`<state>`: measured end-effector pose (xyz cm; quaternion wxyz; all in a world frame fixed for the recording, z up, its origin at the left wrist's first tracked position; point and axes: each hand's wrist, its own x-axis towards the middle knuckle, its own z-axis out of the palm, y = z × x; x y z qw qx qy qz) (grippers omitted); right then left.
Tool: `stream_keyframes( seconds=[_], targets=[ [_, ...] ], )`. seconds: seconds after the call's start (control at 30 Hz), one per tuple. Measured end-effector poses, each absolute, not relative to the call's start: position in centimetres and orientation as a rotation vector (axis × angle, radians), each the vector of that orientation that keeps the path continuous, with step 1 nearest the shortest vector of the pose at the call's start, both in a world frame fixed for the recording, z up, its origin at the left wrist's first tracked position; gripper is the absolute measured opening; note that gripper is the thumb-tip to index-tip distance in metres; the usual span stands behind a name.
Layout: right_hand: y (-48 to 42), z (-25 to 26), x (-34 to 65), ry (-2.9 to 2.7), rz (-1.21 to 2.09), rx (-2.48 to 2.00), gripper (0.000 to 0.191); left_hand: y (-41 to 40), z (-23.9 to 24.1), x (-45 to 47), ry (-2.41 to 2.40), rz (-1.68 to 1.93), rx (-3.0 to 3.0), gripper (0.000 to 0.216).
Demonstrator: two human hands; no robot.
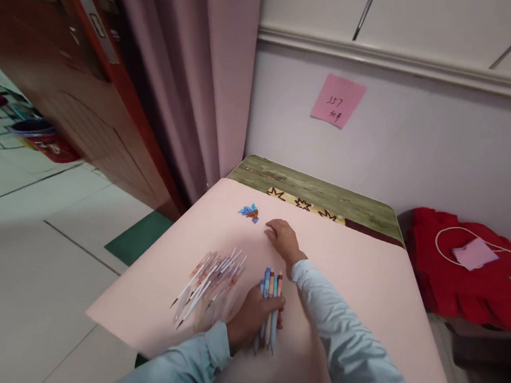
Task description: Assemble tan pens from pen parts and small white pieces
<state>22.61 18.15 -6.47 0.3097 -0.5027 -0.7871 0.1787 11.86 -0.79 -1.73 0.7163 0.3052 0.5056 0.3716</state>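
In the head view, our left hand [250, 315] is closed around a bundle of blue and peach pens [272, 286], tips toward us, over the pink sheet [346, 280]. Our right hand [283, 241], loosely curled with fingers slightly apart and nothing visible in it, is just beside small blue and brown pieces [249, 213]. White-handled paintbrushes [198, 299] lie left of the pens. A pink note [338, 101] on the wall [392, 145] bears 357.

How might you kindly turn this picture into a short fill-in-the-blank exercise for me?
1. The pens are held in the person's ____ hand.
2. Small pieces coloured brown and ____ lie near the right hand.
3. The pink note on the wall bears the number ____.

Missing words: left; blue; 357
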Motion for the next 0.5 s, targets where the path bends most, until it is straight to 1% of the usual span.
stream_keyframes(
  seconds=[0.07, 0.13, 0.23, 0.3, 0.37, 0.4, 0.43, 0.5],
  targets=[
    [17.5, -6.3, 22.7, -2.09, 0.492, -1.315, 0.02, -1.0, -1.5, 11.9, 1.138, 0.839, 0.725, 0.029],
    [16.7, -5.9, 23.2, -2.07, 0.499, -1.324, 0.024, -1.0, -1.4, 11.9, 1.172, 0.864, 0.821, 0.039],
    [13.8, -5.3, 24.2, -1.808, 0.554, -1.385, 0.033, -0.6, -1.2, 11.6, 1.31, 0.915, 1.009, 0.049],
    [10.7, -5.1, 24.9, -1.48, 0.734, -1.441, 0.041, -0.2, -1.3, 11.6, 1.405, 0.943, 1.059, 0.05],
    [6.9, -5.1, 25.4, -1.273, 1.078, -1.417, 0.053, 0.2, -1.3, 12.0, 1.422, 0.995, 1.02, 0.052],
    [5.1, -5.2, 25.6, -1.219, 1.184, -1.39, 0.055, 0.4, -1.3, 12.3, 1.399, 1.027, 0.979, 0.052],
    [3.4, -5.2, 25.7, -1.213, 1.205, -1.379, 0.054, 0.4, -1.2, 12.7, 1.359, 1.059, 0.937, 0.051],
    [0.7, -5.3, 25.8, -1.286, 1.091, -1.42, 0.048, 0.3, -1.1, 13.6, 1.27, 1.107, 0.897, 0.049]
  ],
)
